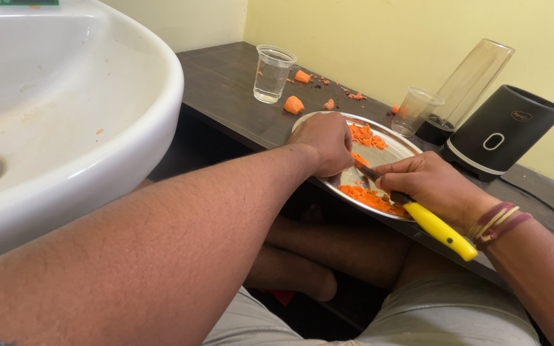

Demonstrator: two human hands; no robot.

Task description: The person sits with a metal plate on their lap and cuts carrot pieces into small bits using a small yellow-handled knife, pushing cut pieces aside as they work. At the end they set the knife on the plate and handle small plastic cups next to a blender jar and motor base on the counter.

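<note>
A round steel plate [397, 145] lies on a dark counter, with chopped carrot bits [368, 197] heaped at its near edge and more [365, 135] at the far side. My left hand [326, 141] rests on the plate, fingers curled down over a carrot piece [359, 159]. My right hand [432, 186] grips a knife with a yellow handle [440, 230]; its blade [368, 172] touches the carrot beside my left fingers. Threads circle my right wrist.
A white washbasin [65, 109] fills the left. A clear cup with water [272, 74] and carrot chunks [293, 104] sit behind the plate. A second clear cup [415, 111], a blender jar [466, 90] and a black blender base [501, 131] stand at right against the yellow wall.
</note>
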